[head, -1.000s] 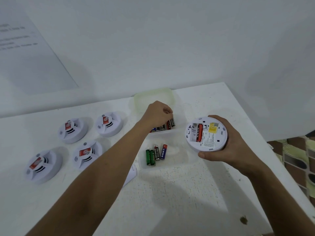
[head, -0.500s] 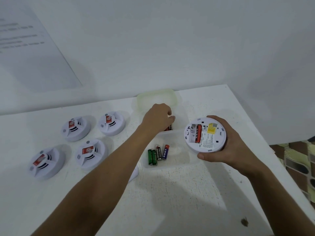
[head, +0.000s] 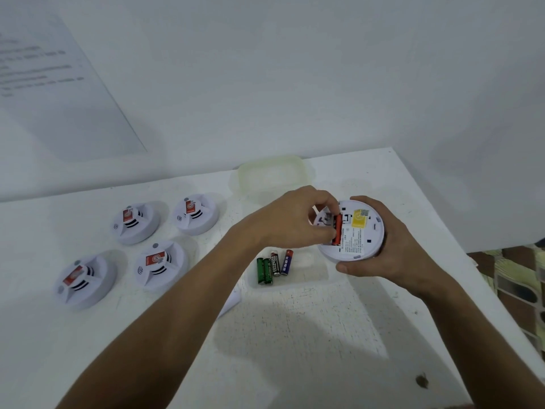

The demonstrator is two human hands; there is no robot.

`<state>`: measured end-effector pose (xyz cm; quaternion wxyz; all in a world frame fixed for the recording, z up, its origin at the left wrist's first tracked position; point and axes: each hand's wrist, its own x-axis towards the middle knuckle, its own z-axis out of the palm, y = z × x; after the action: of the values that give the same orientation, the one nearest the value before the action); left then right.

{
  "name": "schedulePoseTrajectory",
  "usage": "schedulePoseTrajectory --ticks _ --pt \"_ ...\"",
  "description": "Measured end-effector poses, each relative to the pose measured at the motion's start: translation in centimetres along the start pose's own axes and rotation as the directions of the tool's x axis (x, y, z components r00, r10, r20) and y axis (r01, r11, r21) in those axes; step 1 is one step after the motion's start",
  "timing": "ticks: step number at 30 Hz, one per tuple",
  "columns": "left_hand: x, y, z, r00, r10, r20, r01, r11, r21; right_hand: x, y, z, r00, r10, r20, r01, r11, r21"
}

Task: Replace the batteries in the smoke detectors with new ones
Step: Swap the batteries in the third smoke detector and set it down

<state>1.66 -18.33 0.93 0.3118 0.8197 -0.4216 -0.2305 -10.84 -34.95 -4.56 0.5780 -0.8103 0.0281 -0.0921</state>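
White table (head: 295,349) fills the view, and four smoke detectors (head: 153,265) sit face up on its left side in a loose square, none opened, so by my read most of the job lies ahead. Centre stage, a clear tray (head: 306,273) holds four loose batteries (head: 272,265), two green, one black, one blue and red; whether those are spent or fresh, I cannot tell. A pale lid (head: 271,172) lies beyond it. Now the action: the right hand (head: 392,255) cradles a fifth detector (head: 361,237) from below, back side up, fingers curled round its rim, held just above the tray's right end. One red battery (head: 337,228) sits in the bay. The left hand (head: 290,221) hovers over that bay, fingertips pinched at the empty slot beside it; a battery in that pinch looks likely, but the fingers hide it.
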Motion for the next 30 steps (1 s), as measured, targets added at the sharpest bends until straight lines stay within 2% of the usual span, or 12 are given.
schedulePoseTrajectory --ticks 4,11,15,24,27,30 --pt "-0.2 -0.1 -0.1 0.997 -0.028 0.076 0.027 1.0 0.013 0.1 0.1 0.3 1.0 -0.006 -0.008 0.006 0.999 -0.038" --pt "0.2 -0.2 -0.5 0.996 -0.067 0.057 0.066 0.998 0.024 1.1 -0.3 0.8 0.999 -0.01 -0.04 0.01 1.0 -0.018" --pt "0.3 -0.8 -0.4 0.991 -0.106 0.08 0.107 0.994 -0.017 1.6 -0.3 1.3 0.999 0.004 -0.032 -0.004 1.0 -0.014" --pt "0.7 -1.4 -0.4 0.994 -0.081 0.069 0.091 0.984 -0.153 1.8 -0.1 0.6 1.0 0.004 -0.014 -0.004 1.0 -0.023" --pt "1.0 -2.2 -1.3 0.995 -0.1 -0.005 0.097 0.973 -0.208 1.5 0.1 0.2 0.999 0.014 -0.032 -0.014 1.0 -0.015" --pt "2.2 -4.3 -2.1 0.966 -0.188 -0.176 0.2 0.978 0.053 1.2 0.5 -0.3 0.998 0.023 -0.051 -0.023 1.0 0.015"
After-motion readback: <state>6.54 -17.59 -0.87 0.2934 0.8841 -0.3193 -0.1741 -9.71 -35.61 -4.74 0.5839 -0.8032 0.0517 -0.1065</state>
